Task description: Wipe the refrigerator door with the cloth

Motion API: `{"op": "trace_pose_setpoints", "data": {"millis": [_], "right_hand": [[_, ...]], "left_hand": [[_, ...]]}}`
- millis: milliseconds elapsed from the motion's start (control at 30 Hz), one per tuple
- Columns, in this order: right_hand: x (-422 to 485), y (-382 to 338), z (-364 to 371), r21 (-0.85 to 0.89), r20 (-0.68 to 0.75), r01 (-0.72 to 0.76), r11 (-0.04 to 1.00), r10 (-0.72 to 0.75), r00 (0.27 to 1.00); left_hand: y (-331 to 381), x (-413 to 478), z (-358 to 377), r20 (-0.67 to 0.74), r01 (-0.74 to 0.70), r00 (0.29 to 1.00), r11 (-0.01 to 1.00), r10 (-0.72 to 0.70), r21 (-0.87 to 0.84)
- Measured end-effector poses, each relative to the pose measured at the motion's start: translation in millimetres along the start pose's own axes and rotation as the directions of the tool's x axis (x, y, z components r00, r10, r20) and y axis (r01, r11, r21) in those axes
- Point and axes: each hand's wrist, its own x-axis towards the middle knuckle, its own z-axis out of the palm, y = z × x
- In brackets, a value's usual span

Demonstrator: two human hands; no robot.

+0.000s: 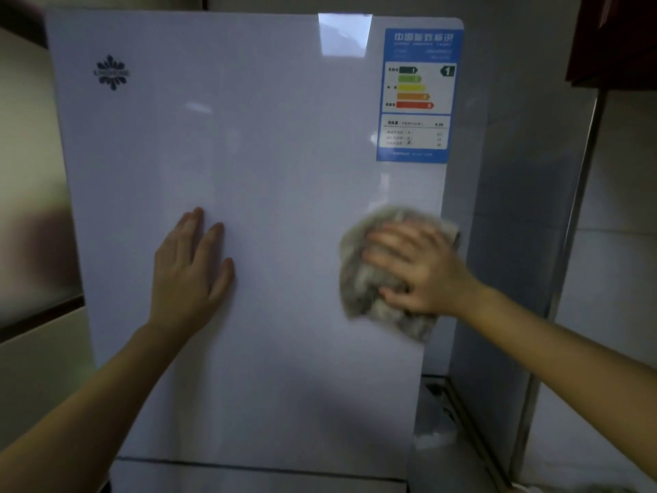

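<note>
Cupboard fronts (32, 208) fill the nine o'clock side of my view, dim and blurred. Next to them stands the white refrigerator door (256, 154), glossy, with a dark snowflake logo (112, 72) up at ten o'clock.

Moving right, my left hand (192, 265) lies flat on the door just left of centre, fingers straight and together, pointing to twelve o'clock. It is fully open and grips nothing; I judge it is only steadying me or the door.

Further right, at about three o'clock from that hand, my right hand (416, 268) presses the grey cloth (373, 279) against the door near its right edge. The fingers are spread wide over the bunched fabric, pinning it flat to the panel, not closing round it. The cloth's outline is smeared, so I take it to be mid-stroke. Above it, at one o'clock, sits the blue energy label (417, 96), well apart from the cloth. Beyond the door edge is a grey tiled wall (515, 172), and a dark red cabinet (615, 37) hangs in the two o'clock corner.

As for progress, wiping is under way low on the right side. I cannot tell from the sheen which parts have been covered; no streaks or dirt show anywhere. My guess is the upper area and the lower strip still want a pass.
</note>
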Motion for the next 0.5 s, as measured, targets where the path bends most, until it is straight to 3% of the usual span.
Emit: {"op": "trace_pose_setpoints", "data": {"millis": [100, 167, 333, 433, 500], "right_hand": [[28, 6, -5, 0.010, -0.088, -0.193, 0.981, 0.193, 0.977], [31, -9, 0, 0.013, -0.121, -0.204, 0.979, 0.204, 0.971], [-5, -93, 38, 0.099, 0.048, 0.119, 0.988, -0.124, 0.991], [-31, -143, 63, 0.160, 0.190, 0.359, 0.919, -0.386, 0.903], [-29, -153, 69, 0.163, 0.201, 0.410, 0.897, -0.437, 0.877]], "left_hand": [[-4, -1, -1, -0.007, -0.013, 1.000, 1.000, 0.013, -0.004], [-11, -6, -3, -0.011, -0.025, 1.000, 1.000, 0.025, 0.001], [-32, -43, -6, 0.016, 0.072, 0.997, 0.997, -0.072, 0.015], [-45, -71, -9, 0.047, 0.121, 0.991, 0.992, -0.122, 0.024], [-54, -88, -12, 0.078, 0.159, 0.984, 0.987, -0.160, 0.017]]}}
